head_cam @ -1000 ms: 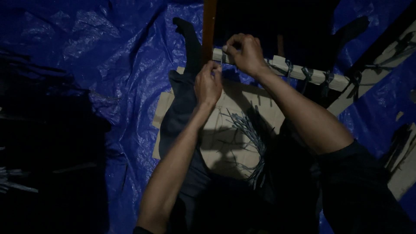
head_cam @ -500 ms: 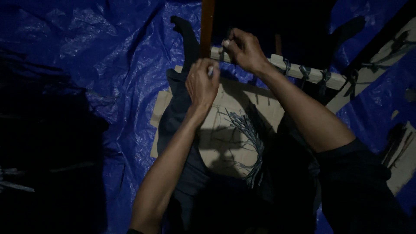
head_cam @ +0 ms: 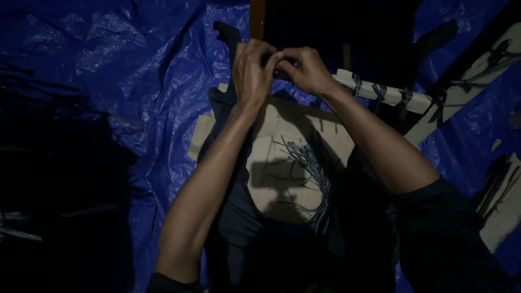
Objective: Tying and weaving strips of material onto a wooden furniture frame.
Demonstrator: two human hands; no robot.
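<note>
Your pale wooden slat (head_cam: pixel 380 91), lying slantwise across the blue tarp, dark ties (head_cam: pixel 378 92) looped around it at intervals, its near end under your hands.

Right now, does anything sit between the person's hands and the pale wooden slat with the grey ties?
Nothing visible does. The left hand and right hand meet at the near end of the pale wooden slat; what they pinch is hidden.

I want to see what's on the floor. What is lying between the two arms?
In the head view, a bundle of thin grey strips lies on a piece of cardboard between the left arm and the right arm.
</note>
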